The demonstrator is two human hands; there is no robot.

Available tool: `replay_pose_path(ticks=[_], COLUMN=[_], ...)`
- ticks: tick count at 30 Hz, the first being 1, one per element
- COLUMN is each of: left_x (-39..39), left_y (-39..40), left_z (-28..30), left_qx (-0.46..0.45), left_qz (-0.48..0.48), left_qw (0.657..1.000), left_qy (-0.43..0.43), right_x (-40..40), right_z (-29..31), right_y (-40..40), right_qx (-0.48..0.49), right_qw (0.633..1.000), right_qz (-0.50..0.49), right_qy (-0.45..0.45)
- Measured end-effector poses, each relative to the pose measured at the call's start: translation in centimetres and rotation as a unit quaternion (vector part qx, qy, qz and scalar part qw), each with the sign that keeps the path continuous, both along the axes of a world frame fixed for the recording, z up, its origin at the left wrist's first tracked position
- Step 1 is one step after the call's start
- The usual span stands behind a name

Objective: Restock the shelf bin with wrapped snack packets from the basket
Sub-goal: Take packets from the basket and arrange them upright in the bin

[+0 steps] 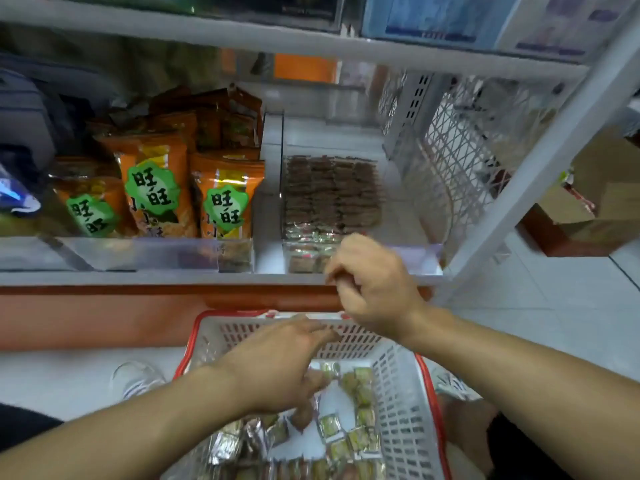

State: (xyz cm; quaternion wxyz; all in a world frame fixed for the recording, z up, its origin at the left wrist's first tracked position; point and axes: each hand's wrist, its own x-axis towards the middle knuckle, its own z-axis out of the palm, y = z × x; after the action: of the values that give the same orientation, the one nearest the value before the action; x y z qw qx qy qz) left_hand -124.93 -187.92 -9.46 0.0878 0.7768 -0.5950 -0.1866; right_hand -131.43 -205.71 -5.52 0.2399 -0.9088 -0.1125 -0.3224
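A clear shelf bin [412, 220] on the white shelf holds neat rows of brown wrapped snack packets [332, 192]. Below it stands a white basket [398, 386] with a red rim, with several loose wrapped packets [349, 434] in it. My right hand [374, 285] hovers at the bin's front edge with its fingers curled; blur hides whether a packet is in them. My left hand [277, 365] reaches down into the basket, fingertips among the packets, with a brown packet [304, 415] at the fingertips.
Orange snack bags [156, 195] with green labels fill the section to the left of the bin. A white lattice panel [460, 161] and a slanted shelf post [540, 161] close off the right. Cardboard boxes [595, 202] sit on the tiled floor beyond.
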Motion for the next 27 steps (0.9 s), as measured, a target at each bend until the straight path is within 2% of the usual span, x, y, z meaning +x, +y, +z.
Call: replay_pose_path(ticks=[1,2,3,4,5,6,8,9,15,17,19,21,24,27], left_x=[-0.1,-0.2,-0.3,-0.5,-0.7,-0.9,-1.4,-1.6,-2.1,-2.5,-3.0,-3.9,-5.4,-6.2], left_y=[0.8,1.6,2.5,3.5,4.5,5.6,7.6,8.4,9.2,8.5,7.7,6.8,5.7,5.3], left_z=[-1.8,-3.8,-5.9,-8.2,-10.3,-12.2,-15.5,-16.9,-22.7,-24.1,-25.3,-26.6,-28.5,-29.8], left_qx=[0.054,0.11,0.163,0.212,0.252,0.283,0.329,0.349,0.364,0.368,0.345,0.324,0.335,0.348], left_qz=[0.008,0.015,0.021,0.028,0.037,0.05,0.069,0.063,-0.001,-0.033,-0.062,-0.06,-0.003,0.003], left_qw=[0.998,0.994,0.986,0.977,0.966,0.957,0.94,0.934,0.931,0.929,0.936,0.944,0.942,0.936], left_qy=[0.004,0.007,0.013,0.023,0.033,0.043,0.049,0.044,0.026,-0.007,-0.04,-0.028,0.027,0.039], right_x=[-1.3,-2.4,-3.6,-4.8,-5.8,-7.0,-9.2,-10.1,-10.7,-10.4,-10.4,-10.3,-10.3,-10.7], right_z=[-3.1,-6.3,-9.7,-13.3,-16.5,-19.3,-23.8,-25.5,-30.7,-31.5,-32.1,-32.6,-33.1,-34.0], right_y=[1.0,1.7,2.0,2.3,2.5,2.9,4.0,4.7,4.0,3.4,3.8,5.1,7.2,8.6], right_qx=[-0.042,-0.088,-0.124,-0.125,-0.094,-0.046,0.045,0.06,-0.074,-0.118,-0.154,-0.126,-0.101,-0.118], right_qw=[0.992,0.957,0.898,0.837,0.788,0.754,0.719,0.707,0.682,0.689,0.721,0.745,0.739,0.724], right_qz=[0.017,0.017,0.005,-0.012,-0.038,-0.074,-0.136,-0.145,-0.052,-0.003,0.032,0.052,0.087,0.1], right_qy=[0.121,0.275,0.422,0.532,0.607,0.651,0.68,0.689,0.726,0.715,0.674,0.653,0.66,0.673])
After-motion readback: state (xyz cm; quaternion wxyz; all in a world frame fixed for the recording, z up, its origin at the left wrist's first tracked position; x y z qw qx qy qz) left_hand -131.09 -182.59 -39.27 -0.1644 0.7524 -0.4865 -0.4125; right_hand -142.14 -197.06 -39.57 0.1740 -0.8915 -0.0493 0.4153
